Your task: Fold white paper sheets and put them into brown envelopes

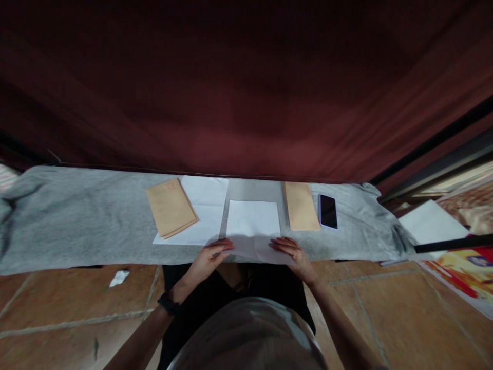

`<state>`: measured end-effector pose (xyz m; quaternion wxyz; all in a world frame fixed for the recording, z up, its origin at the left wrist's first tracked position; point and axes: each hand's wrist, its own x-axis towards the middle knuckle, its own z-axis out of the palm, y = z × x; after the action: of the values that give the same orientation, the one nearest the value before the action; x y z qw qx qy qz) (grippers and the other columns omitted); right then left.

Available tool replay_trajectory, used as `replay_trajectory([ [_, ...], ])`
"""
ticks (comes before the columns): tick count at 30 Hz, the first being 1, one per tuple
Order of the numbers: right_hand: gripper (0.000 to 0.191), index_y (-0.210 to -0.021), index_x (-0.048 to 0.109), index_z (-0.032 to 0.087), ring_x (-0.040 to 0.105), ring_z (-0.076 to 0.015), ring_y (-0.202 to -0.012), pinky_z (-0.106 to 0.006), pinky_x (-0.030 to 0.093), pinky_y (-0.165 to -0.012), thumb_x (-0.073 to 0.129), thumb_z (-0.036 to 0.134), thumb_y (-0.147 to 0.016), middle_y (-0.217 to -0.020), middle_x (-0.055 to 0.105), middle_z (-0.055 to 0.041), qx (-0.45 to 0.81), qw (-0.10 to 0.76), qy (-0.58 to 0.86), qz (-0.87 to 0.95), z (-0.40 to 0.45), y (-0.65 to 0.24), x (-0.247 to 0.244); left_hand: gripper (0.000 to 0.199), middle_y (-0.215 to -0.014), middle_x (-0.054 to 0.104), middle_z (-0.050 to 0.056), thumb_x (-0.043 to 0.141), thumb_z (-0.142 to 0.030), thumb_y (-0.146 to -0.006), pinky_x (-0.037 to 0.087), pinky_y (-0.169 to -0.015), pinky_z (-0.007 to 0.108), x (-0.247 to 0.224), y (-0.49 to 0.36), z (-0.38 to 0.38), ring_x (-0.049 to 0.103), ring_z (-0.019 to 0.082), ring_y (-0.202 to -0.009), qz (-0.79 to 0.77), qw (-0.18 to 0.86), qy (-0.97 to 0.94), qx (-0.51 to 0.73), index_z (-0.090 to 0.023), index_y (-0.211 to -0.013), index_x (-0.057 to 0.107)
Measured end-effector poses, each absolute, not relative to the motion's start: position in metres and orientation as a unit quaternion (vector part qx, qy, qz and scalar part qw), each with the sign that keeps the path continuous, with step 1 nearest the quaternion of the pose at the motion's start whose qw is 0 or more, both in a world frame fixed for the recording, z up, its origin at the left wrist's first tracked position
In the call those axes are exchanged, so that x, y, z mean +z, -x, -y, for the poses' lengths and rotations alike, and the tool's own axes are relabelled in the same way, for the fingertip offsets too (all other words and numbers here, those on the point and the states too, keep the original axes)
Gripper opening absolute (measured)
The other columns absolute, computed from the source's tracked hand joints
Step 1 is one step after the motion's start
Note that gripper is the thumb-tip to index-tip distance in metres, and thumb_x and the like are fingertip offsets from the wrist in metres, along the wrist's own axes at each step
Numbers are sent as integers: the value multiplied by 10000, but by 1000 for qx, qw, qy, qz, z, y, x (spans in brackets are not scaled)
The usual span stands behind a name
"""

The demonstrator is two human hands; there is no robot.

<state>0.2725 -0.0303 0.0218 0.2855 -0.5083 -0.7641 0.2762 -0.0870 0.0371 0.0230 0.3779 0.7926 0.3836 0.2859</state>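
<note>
A white sheet of paper (pixel 253 221) lies in front of me, its near end reaching to the table's front edge and showing faint creases. At the sheet's near left side, my left hand (pixel 213 253) grips it with the fingers on top. My right hand (pixel 293 253) holds the near right side in the same way. To the left, several brown envelopes (pixel 172 208) rest in a loose stack, partly covering other white sheets (pixel 208 198). A neat stack of brown envelopes (pixel 302 206) sits to the right of the sheet.
A phone (pixel 328 211) with a dark screen lies right of the envelopes. Grey cloth (pixel 96 221) covers the narrow table, with a dark red curtain (pixel 246 103) behind it. White scrap (pixel 119 278) is on the tiled floor; a colourful printed bag (pixel 466 272) is at far right.
</note>
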Motion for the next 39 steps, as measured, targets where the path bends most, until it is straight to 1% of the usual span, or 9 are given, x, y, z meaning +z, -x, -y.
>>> replay_trajectory([
  [6,374,-1274,698,333,555,-249,-1348,-541,370,-1194,611,212,-931,-1378,659,-37,277,281,502,770,28,-277,19,337,-1232,740,60,597,-82,-884,517,-1080,421,21,93,-40,646,212,-1236,-341,390,-812,270,-282,-1079,785],
  [12,592,-1273,689,403,404,-268,-1471,-610,256,-1229,543,31,-836,-1501,545,16,260,208,485,809,38,-275,15,560,-1429,619,8,571,34,-808,412,-1186,471,29,95,-34,502,216,-1401,-306,302,-886,173,-342,-1187,739],
  [15,536,-1320,658,395,462,-268,-1431,-589,265,-1230,589,102,-877,-1486,563,0,264,212,483,807,39,-276,17,533,-1430,620,5,527,17,-854,416,-1184,468,30,94,-34,501,205,-1402,-309,292,-888,177,-329,-1208,727],
  [19,475,-1400,592,367,511,-241,-1390,-527,306,-1230,597,233,-944,-1471,581,-8,251,287,504,775,24,-273,20,462,-1420,630,30,493,-45,-932,446,-1161,449,27,86,-45,506,202,-1397,-318,272,-874,245,-291,-1269,692],
  [24,333,-1285,683,362,576,-221,-1323,-516,355,-1205,574,276,-982,-1355,675,-5,254,315,535,742,9,-266,17,283,-1343,685,32,593,-207,-959,454,-1149,441,24,83,-53,585,210,-1318,-336,275,-870,234,-281,-1196,729],
  [28,328,-1227,720,346,568,-242,-1336,-554,309,-1216,642,236,-928,-1355,675,-32,283,261,498,777,24,-276,15,413,-1355,676,9,576,-77,-898,403,-1186,463,22,94,-42,575,203,-1331,-312,307,-880,186,-324,-1188,735],
  [32,435,-1247,709,355,519,-241,-1384,-572,301,-1211,526,120,-930,-1391,650,-27,277,245,502,782,37,-282,16,546,-1361,672,17,521,28,-817,402,-1184,476,19,96,-35,570,208,-1336,-316,316,-872,199,-323,-1172,744],
  [35,446,-1286,690,343,577,-250,-1321,-536,364,-1188,558,146,-908,-1359,673,-31,284,285,515,757,32,-276,23,474,-1284,717,41,502,-18,-857,492,-1102,436,23,87,-45,635,206,-1248,-340,336,-841,253,-289,-1158,750],
  [39,405,-1262,708,314,644,-258,-1216,-445,508,-1070,571,219,-893,-1288,710,-40,298,411,552,661,6,-264,46,362,-1299,706,73,488,-133,-918,518,-1064,411,54,70,-72,658,209,-1209,-372,377,-780,334,-230,-1166,733],
])
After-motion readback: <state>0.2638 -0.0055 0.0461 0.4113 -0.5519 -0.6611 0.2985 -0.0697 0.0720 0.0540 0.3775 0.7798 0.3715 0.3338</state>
